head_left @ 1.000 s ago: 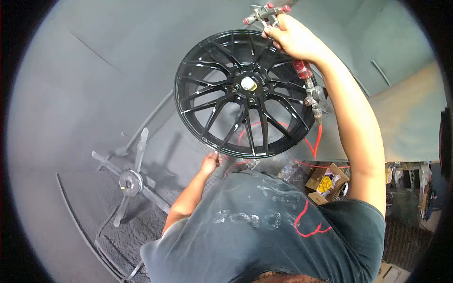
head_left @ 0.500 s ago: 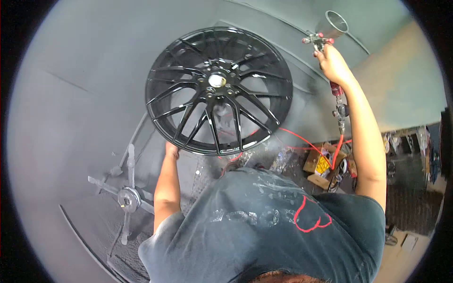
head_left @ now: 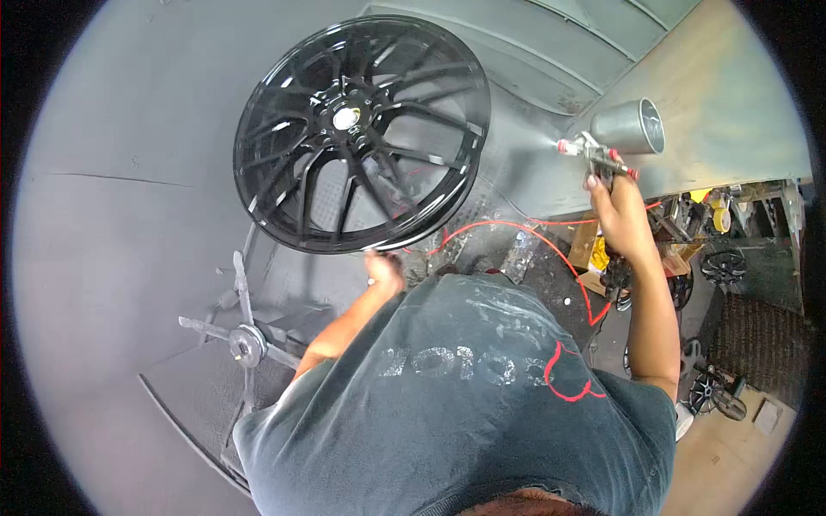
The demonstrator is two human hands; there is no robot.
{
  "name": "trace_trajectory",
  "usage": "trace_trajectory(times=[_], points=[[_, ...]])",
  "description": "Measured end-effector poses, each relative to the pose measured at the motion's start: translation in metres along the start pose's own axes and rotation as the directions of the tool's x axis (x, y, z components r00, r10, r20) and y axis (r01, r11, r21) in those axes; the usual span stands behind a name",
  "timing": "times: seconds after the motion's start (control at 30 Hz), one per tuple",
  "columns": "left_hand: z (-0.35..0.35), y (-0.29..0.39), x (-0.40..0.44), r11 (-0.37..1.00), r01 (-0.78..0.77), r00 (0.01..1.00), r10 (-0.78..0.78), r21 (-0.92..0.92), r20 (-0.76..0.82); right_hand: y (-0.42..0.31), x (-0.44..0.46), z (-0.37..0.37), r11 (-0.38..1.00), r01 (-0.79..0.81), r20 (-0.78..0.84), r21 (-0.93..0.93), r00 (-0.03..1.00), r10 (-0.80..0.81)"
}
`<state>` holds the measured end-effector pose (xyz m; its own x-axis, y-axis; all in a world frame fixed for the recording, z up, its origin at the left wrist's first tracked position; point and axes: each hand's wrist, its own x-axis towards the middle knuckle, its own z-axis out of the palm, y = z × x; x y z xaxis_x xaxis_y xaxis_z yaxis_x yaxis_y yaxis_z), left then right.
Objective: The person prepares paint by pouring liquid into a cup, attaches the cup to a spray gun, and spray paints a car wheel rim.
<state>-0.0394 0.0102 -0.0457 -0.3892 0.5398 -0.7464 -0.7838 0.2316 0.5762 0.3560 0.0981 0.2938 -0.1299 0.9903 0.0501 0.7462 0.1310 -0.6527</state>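
A glossy black multi-spoke wheel rim (head_left: 361, 225) is tilted at upper centre, its spokes partly smeared by motion. My left hand (head_left: 385, 272) is at its lower edge, seemingly touching it; the fingers are blurred and partly hidden. To the right of the wheel, my right hand (head_left: 621, 215) grips a spray gun (head_left: 595, 156) by its handle. The gun's metal cup (head_left: 624, 127) tips to the right. Its nozzle points left at the wheel, with a faint pale mist in front.
A red air hose (head_left: 551, 236) loops across the floor behind me. A grey-coated stand with several arms (head_left: 247, 346) is at lower left. Cardboard boxes (head_left: 594, 279), tape rolls (head_left: 721, 219) and another wheel (head_left: 723, 267) lie to the right. Grey sheeting (head_left: 129, 129) covers the left side.
In view, the wheel has shifted up and left and its spokes have turned. My left hand has moved right along the lower rim. The spray gun is lower, with mist now at its nozzle.
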Motion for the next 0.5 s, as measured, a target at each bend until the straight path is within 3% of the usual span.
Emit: trace_trajectory(times=[0.03, 0.1, 0.13, 0.17, 0.2, 0.23, 0.27, 0.37, 0.5], points=[[0.015, -0.021, -0.015, 0.985, 0.114, 0.994, -0.112, -0.127, 0.019, 0.004, -0.007, 0.004, 0.991, 0.134, -0.065, -0.032, 0.989, -0.136], [0.020, -0.066, -0.012, 0.975, 0.210, 0.931, -0.220, 0.067, 0.292, 0.004, -0.016, 0.003, 0.992, 0.122, -0.046, 0.038, 0.992, -0.120], [0.032, -0.078, -0.019, 0.977, 0.204, 0.935, -0.215, 0.068, 0.283, 0.002, -0.018, 0.001, 0.992, 0.051, 0.008, 0.118, 0.999, -0.052], [0.052, -0.083, -0.027, 0.863, -0.059, 0.804, -0.257, 0.502, 0.536, 0.002, -0.020, 0.000, 0.981, -0.025, 0.066, 0.193, 0.998, 0.013], [0.071, -0.083, -0.037, 0.555, -0.418, 0.608, -0.417, 0.719, 0.676, 0.005, -0.024, 0.000, 0.972, -0.131, 0.132, 0.198, 0.986, 0.106], [0.083, -0.078, -0.050, 0.167, -0.749, 0.416, -0.634, 0.641, 0.652, 0.010, -0.028, 0.002, 0.971, -0.129, 0.137, 0.203, 0.985, 0.102], [0.092, -0.066, -0.071, 0.165, -0.746, 0.423, -0.630, 0.645, 0.651, 0.018, -0.032, 0.007, 0.979, -0.100, 0.110, 0.177, 0.991, 0.081], [0.110, -0.037, -0.117, 0.107, -0.800, 0.300, -0.781, 0.591, 0.547, 0.025, -0.041, 0.016, 0.972, -0.067, 0.063, 0.224, 0.997, 0.055], [0.065, -0.030, -0.082, 0.108, -0.682, 0.367, -0.805, 0.723, 0.466, 0.017, -0.047, 0.009, 0.966, -0.172, 0.183, 0.193, 0.973, 0.137]])
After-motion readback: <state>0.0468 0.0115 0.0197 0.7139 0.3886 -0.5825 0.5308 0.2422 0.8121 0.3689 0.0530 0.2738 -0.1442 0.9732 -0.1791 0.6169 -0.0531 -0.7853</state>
